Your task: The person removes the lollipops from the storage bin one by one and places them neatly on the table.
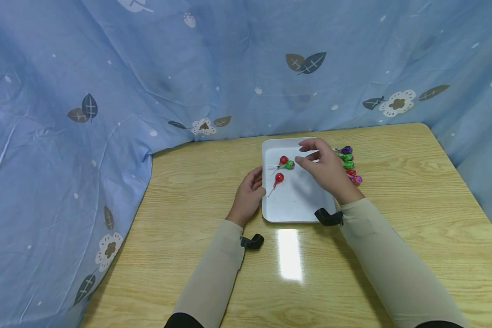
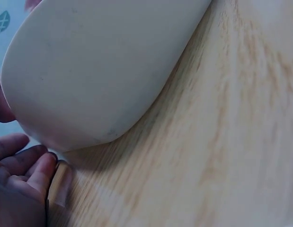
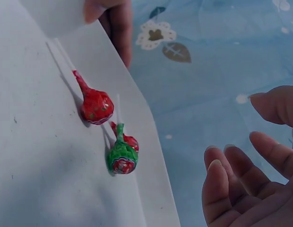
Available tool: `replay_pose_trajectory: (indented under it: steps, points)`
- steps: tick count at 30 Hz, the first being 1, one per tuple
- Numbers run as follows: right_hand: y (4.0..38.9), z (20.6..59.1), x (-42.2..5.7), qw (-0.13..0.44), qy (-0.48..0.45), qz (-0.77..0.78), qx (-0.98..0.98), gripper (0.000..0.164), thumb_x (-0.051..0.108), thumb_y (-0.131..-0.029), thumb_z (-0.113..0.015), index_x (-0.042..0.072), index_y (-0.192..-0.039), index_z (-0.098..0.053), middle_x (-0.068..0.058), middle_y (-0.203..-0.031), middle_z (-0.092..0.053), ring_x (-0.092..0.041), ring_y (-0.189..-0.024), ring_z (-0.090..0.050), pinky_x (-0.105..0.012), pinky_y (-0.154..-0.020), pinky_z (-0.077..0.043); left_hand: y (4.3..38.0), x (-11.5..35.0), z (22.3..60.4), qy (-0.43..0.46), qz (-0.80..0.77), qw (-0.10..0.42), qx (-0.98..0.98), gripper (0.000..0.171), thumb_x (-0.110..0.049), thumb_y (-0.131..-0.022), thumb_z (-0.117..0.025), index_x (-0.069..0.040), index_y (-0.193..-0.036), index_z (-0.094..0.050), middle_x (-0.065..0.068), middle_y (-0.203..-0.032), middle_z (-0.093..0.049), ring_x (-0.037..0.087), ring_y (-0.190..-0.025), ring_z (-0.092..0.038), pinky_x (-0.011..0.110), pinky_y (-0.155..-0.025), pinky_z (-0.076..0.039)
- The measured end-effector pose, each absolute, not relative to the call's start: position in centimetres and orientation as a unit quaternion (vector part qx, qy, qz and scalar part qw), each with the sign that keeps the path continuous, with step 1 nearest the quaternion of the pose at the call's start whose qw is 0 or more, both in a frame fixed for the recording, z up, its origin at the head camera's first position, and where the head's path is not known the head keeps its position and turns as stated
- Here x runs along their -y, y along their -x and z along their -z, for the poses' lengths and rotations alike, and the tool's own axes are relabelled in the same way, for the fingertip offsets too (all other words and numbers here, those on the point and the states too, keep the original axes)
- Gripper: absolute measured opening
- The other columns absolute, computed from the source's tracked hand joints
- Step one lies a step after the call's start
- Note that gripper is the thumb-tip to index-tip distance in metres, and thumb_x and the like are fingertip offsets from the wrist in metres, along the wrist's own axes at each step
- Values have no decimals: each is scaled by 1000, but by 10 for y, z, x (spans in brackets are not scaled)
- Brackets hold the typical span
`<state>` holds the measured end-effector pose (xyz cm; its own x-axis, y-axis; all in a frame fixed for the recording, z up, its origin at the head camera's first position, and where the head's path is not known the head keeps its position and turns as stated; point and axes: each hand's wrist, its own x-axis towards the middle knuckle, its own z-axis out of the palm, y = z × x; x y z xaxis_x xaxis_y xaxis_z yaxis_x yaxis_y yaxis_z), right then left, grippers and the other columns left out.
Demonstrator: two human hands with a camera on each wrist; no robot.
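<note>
My left hand (image 1: 248,196) pinches the left rim of a white rectangular tray (image 1: 299,214), its thumb over the edge and its fingers outside. Inside the tray lie a red lollipop (image 1: 279,177), a green lollipop (image 1: 290,165) and another red lollipop (image 1: 284,159) partly under the green one. The right wrist view shows the red lollipop (image 3: 97,107) and the green one (image 3: 122,158) close up, in shiny wrappers with white sticks. Over the tray's right half hovers my right hand (image 1: 324,166), thumb and fingers apart and holding nothing.
Right of the tray, several wrapped lollipops lie in a column on the wooden table (image 1: 414,196), among them a purple one (image 1: 346,150) and a pink one (image 1: 356,180). A blue patterned cloth (image 1: 246,68) hangs behind the table and along its left side.
</note>
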<state>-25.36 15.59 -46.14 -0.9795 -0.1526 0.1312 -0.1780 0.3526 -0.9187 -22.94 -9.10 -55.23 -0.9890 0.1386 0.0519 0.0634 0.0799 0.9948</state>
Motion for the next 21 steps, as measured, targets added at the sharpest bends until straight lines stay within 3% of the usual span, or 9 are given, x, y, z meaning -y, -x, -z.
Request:
replay_pose_trajectory:
  steps: [13,21]
  points:
    - [277,466,-141,-25,-102,-542,834,49,23,-106,-72,1,-148,-57,-19,-142,-58,-38,-116,-59,-53,-94,-53,230,91,551,-66,-672,28,-737,68,3,-99,-54,-6,-166,-44,8,-160,-53,19,-141,-55,32,-114,-48]
    - [287,470,-134,-42,-82,-544,834,45,17,-106,-71,1,-145,-58,-22,-140,-58,-38,-114,-59,-52,-94,-53,230,90,550,-63,-669,28,-740,67,3,-100,-54,-6,-165,-44,7,-159,-54,17,-140,-56,33,-114,-48]
